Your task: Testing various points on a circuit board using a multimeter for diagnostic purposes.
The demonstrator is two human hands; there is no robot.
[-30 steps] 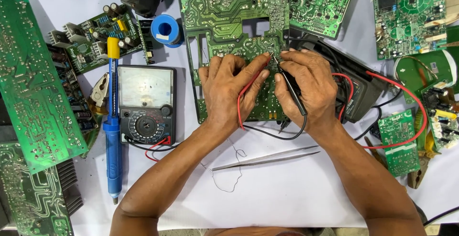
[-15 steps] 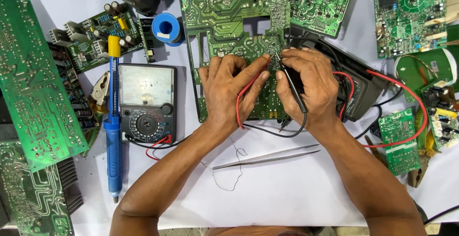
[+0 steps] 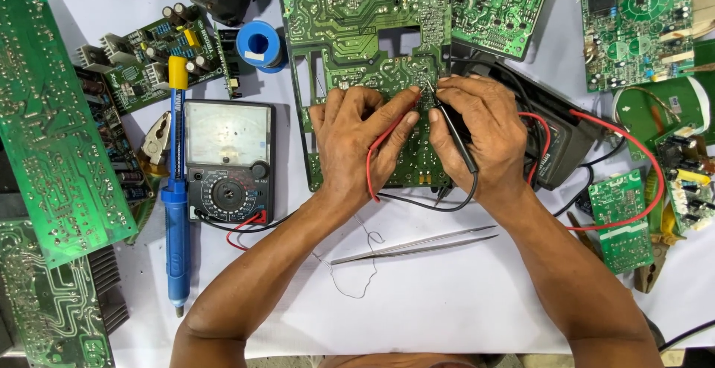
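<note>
Both probes are already down on the large green circuit board (image 3: 357, 48) at the table's far edge; the meter (image 3: 229, 161) sits wired at left. Left hand (image 3: 356, 141) fingers pinch the red probe (image 3: 389, 131); right hand (image 3: 480, 133) fingers grip the black probe (image 3: 456, 133), its long axis slanting, tip pointing up-left toward the far edge

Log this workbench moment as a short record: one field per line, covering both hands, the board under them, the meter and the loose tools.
left hand: left hand holds the red probe on the board
right hand: right hand holds the black probe, tip on the board
board: large green circuit board, solder side up
meter: analog multimeter left of the hands, leads plugged in
tools: tweezers near the forearms; blue desoldering pump beside the meter; blue solder spool above it
</note>
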